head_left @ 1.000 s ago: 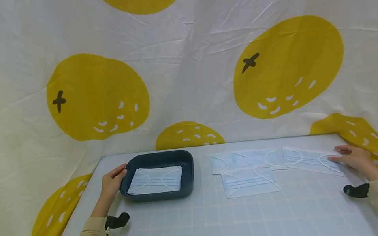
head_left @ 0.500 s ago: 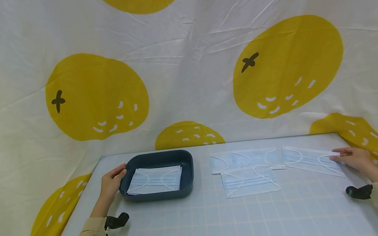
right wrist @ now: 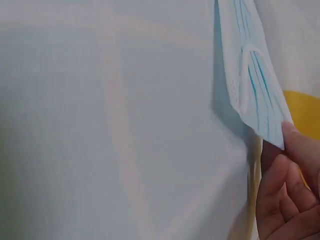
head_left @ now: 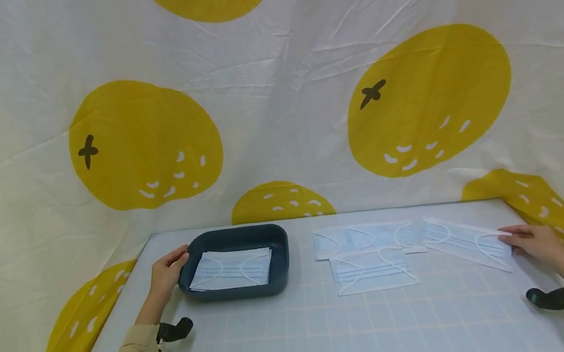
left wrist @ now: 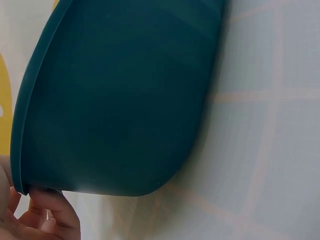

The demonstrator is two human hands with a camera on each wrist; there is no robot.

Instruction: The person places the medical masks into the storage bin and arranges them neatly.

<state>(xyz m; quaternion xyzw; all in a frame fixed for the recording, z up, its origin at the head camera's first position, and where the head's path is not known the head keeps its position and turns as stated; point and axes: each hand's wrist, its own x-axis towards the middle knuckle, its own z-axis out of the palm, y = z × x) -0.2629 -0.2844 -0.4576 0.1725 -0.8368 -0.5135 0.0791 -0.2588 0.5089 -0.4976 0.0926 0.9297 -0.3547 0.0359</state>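
Note:
My left hand [head_left: 166,270] pinches the left rim of a dark teal tray [head_left: 282,271]; in the left wrist view thumb and fingers [left wrist: 57,207] sit on either side of that rim. Inside the tray lies a small stack of pale blue face masks [head_left: 232,269]. At the far right my right hand [head_left: 537,243] pinches the right end of a face mask [head_left: 464,241] between thumb and fingers. In the right wrist view the held mask [right wrist: 262,100] has its near end raised off the table, casting a shadow.
Left of the held mask, several more face masks [head_left: 375,271] lie flat and overlapping on the pale checked tablecloth [head_left: 335,335]. A white curtain with yellow fruit prints [head_left: 277,141] hangs along the table's back edge. A dark wrist camera [head_left: 549,298] is strapped to each arm.
My right hand has gone from resting at the mask's right end to pinching it and has shifted slightly toward me and right, tilting the mask. The left hand and tray stay put.

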